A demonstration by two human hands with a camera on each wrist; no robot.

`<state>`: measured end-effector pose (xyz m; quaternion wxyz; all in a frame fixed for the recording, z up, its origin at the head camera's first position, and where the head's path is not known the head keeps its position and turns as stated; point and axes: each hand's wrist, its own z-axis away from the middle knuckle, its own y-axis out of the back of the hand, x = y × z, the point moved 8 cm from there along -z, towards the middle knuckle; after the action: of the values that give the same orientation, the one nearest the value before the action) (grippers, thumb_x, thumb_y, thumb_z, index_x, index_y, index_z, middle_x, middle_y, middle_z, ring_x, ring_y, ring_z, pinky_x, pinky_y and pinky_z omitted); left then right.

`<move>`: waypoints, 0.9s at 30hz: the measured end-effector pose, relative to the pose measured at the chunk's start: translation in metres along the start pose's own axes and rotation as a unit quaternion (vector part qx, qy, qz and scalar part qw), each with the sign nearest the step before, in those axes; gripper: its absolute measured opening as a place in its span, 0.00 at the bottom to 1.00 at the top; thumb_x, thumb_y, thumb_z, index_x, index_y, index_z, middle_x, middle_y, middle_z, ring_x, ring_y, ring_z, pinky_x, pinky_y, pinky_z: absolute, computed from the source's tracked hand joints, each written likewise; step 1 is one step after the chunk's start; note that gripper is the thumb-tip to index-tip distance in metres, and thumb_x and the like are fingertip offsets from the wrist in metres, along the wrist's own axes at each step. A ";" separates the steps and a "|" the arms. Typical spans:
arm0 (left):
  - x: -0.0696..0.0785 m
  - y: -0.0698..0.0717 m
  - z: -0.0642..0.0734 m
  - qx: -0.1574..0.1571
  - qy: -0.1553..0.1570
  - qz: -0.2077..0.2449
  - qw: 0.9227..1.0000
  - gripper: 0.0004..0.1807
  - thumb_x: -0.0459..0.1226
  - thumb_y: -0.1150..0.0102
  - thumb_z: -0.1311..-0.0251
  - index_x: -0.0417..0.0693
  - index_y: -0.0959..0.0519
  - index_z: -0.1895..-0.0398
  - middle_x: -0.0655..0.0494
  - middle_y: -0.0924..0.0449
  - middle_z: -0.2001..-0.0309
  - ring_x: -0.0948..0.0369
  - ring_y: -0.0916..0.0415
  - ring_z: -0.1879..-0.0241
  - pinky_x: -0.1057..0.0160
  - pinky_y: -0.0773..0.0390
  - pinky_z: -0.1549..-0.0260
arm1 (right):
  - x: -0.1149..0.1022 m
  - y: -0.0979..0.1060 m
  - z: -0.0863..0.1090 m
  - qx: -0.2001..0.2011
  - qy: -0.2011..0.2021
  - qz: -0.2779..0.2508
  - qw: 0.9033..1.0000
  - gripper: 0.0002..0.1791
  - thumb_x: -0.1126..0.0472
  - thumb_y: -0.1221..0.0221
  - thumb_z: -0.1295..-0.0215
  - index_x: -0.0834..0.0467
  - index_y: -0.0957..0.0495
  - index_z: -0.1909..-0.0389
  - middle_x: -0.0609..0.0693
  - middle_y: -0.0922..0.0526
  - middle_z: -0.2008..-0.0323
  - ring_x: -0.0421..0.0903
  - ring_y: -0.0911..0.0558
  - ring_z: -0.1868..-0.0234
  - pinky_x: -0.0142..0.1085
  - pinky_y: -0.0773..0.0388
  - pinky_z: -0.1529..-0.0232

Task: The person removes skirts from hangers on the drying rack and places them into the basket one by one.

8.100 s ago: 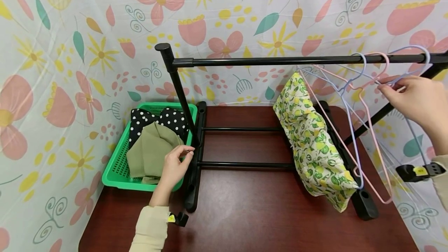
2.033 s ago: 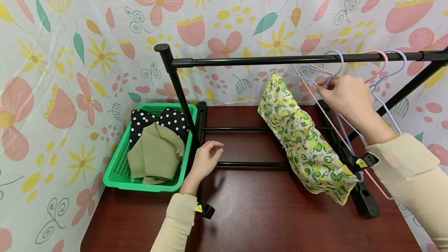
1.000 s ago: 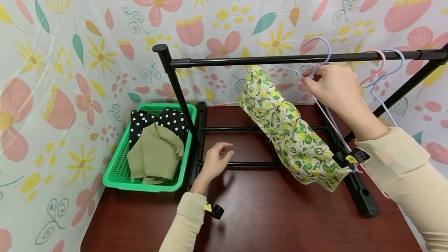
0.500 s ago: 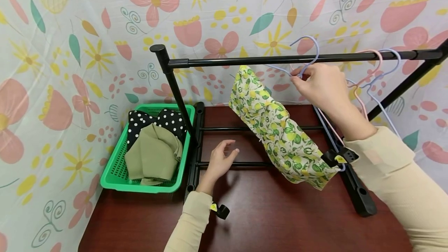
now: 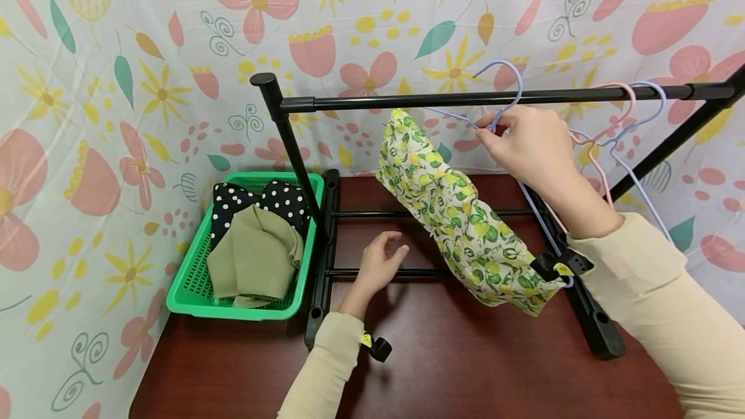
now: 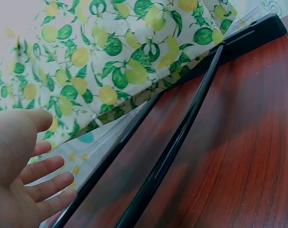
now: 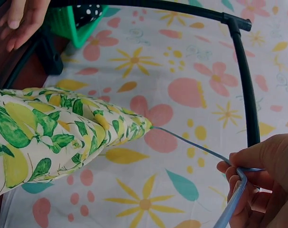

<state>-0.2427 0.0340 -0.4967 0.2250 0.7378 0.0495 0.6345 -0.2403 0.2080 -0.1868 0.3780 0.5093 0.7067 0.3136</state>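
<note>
My right hand (image 5: 532,147) pinches a light-blue clothes hanger (image 5: 512,73) at its neck, just under the hook. That hook sits over the black bar (image 5: 372,102) of a garment rack. A lemon-print cloth (image 5: 460,212) hangs from the hanger's arms, slanting down to the right. In the right wrist view, one hanger arm (image 7: 189,141) runs from the thumb and fingers into the cloth's corner. My left hand (image 5: 381,262) is held above the rack's lower rail, fingers relaxed and holding nothing. It is close to the cloth's left side; the left wrist view shows its spread fingers (image 6: 51,185).
A pink hanger (image 5: 631,99) and another blue hanger (image 5: 660,99) hang on the bar farther right. On the left stands a green basket (image 5: 174,296) with an olive cloth (image 5: 256,257) and a black polka-dot cloth (image 5: 229,202). The rack's feet (image 5: 605,335) stand on a brown table (image 5: 436,367).
My right hand has gone from the far-right blue hanger to the cloth's hanger and slid it left along the bar, cloth included. My left hand has moved right, away from the basket.
</note>
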 end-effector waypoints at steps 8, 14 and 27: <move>-0.005 -0.011 -0.007 0.007 0.020 0.036 0.999 0.20 0.44 0.48 0.36 0.49 0.30 0.43 0.51 0.25 0.47 0.56 0.24 0.51 0.61 0.23 0.56 | -0.011 0.003 0.001 -0.003 0.014 -0.014 1.000 0.11 0.58 0.42 0.42 0.57 0.14 0.75 0.54 0.17 0.80 0.47 0.38 0.91 0.36 0.49 0.90; -0.014 -0.014 -0.012 0.006 0.067 0.081 0.994 0.24 0.48 0.50 0.36 0.52 0.34 0.39 0.52 0.26 0.44 0.58 0.25 0.50 0.58 0.23 0.56 | -0.020 0.003 0.001 -0.007 0.024 -0.020 0.999 0.09 0.59 0.42 0.42 0.56 0.14 0.71 0.54 0.17 0.78 0.46 0.38 0.91 0.35 0.48 0.90; -0.021 -0.028 -0.023 -0.003 0.181 0.318 0.931 0.31 0.48 0.50 0.36 0.44 0.41 0.34 0.45 0.33 0.40 0.51 0.28 0.45 0.56 0.26 0.48 | -0.031 0.003 0.000 -0.003 0.041 -0.024 0.999 0.09 0.58 0.41 0.42 0.56 0.15 0.74 0.51 0.15 0.68 0.46 0.39 0.91 0.35 0.47 0.88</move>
<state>-0.2632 0.0581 -0.5250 0.0013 0.5869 -0.1496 0.7957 -0.2325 0.1789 -0.1782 0.3576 0.4779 0.7324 0.3276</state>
